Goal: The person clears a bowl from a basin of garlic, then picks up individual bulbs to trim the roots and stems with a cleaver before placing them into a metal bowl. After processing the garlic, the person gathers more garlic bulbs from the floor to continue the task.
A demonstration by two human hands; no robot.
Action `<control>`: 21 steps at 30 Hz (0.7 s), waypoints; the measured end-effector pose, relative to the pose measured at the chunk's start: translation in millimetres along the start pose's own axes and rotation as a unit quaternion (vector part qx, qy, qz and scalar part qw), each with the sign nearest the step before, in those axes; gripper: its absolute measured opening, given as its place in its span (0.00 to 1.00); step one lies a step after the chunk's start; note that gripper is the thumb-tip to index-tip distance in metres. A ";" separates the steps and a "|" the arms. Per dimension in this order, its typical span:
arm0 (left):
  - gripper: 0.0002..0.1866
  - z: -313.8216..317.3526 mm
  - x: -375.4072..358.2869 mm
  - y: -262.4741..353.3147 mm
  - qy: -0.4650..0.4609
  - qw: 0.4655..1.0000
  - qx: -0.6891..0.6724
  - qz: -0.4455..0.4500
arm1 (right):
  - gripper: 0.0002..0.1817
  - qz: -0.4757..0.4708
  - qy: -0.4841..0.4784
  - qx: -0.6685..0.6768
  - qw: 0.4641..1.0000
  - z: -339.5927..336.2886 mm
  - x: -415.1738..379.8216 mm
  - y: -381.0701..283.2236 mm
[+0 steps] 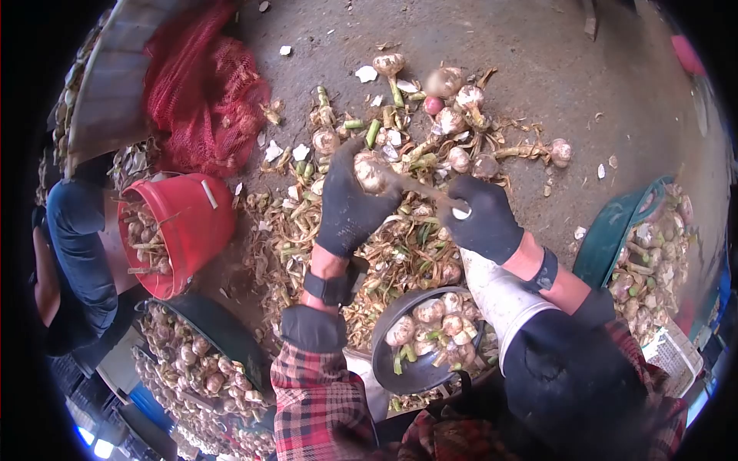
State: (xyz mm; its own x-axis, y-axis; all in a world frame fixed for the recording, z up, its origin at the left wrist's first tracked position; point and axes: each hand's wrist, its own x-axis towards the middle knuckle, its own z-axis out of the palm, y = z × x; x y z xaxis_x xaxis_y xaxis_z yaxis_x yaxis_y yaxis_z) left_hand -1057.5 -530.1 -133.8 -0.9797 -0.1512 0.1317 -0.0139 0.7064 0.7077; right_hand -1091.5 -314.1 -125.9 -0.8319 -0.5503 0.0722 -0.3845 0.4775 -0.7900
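My left hand (350,201), in a black glove, grips a garlic bulb (370,172) by its head. Its stalk (421,190) runs to the right into my right hand (484,219), also black-gloved, which pinches the stalk's cut end. Both hands hover over a heap of garlic trimmings (384,246) on the ground. Just below them sits a dark round bowl (400,367) with several trimmed bulbs in it. Untrimmed bulbs with stalks (453,115) lie on the floor beyond the hands.
A red bucket (192,230) of bulbs lies tipped at left beside a red mesh sack (204,92). A dark basin (223,330) of garlic is at lower left, a green basin (615,230) of garlic at right. Another person's jeans leg (77,246) is at far left.
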 end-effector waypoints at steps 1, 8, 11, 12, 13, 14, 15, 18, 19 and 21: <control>0.37 1.6 -6.8 -1.3 0.001 1.000 0.001 -0.001 | 0.10 -0.002 -0.001 0.001 1.000 -0.7 4.2 -6.7; 0.41 1.4 -31.4 19.8 -0.069 0.945 -0.269 -0.175 | 0.19 -0.072 -0.051 -0.085 0.993 -2.3 7.4 -17.1; 0.36 3.6 -45.7 14.9 -0.078 0.917 -0.361 -0.147 | 0.21 -0.089 -0.070 -0.088 0.990 -3.0 4.4 -10.6; 0.37 -5.3 -41.7 27.9 -0.082 0.843 -0.468 -0.252 | 0.21 -0.106 -0.060 -0.073 0.990 -0.1 2.7 -5.2; 0.37 -5.4 -45.7 30.0 -0.082 0.842 -0.468 -0.255 | 0.21 -0.122 -0.051 -0.057 0.990 2.9 -0.4 0.9; 0.35 -5.6 -49.0 31.8 -0.100 0.876 -0.420 -0.217 | 0.21 -0.122 -0.053 -0.056 0.990 6.2 -4.0 7.5; 0.34 -6.4 -50.4 32.6 -0.116 0.905 -0.369 -0.177 | 0.19 -0.108 -0.042 -0.057 0.992 10.6 -7.0 15.3; 0.34 -19.3 -50.5 42.3 -0.127 0.944 -0.276 -0.132 | 0.15 -0.008 -0.038 -0.116 0.992 14.4 -19.2 58.0; 0.33 -27.0 -50.5 47.6 -0.143 0.950 -0.259 -0.101 | 0.13 0.076 -0.048 -0.174 0.981 13.3 -23.5 61.6; 0.28 -35.2 -43.3 56.0 -0.080 0.917 -0.340 -0.193 | 0.09 0.075 -0.016 -0.157 0.985 7.1 -25.4 56.1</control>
State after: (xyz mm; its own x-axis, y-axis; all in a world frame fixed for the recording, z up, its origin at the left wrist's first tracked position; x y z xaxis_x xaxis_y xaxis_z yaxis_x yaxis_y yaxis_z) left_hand -1008.8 -508.3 -75.5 -0.9455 -0.1580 -0.2845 -0.2910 0.0192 0.9565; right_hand -1089.1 -278.2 -176.4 -0.8777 -0.4761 -0.0544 -0.3669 0.7407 -0.5629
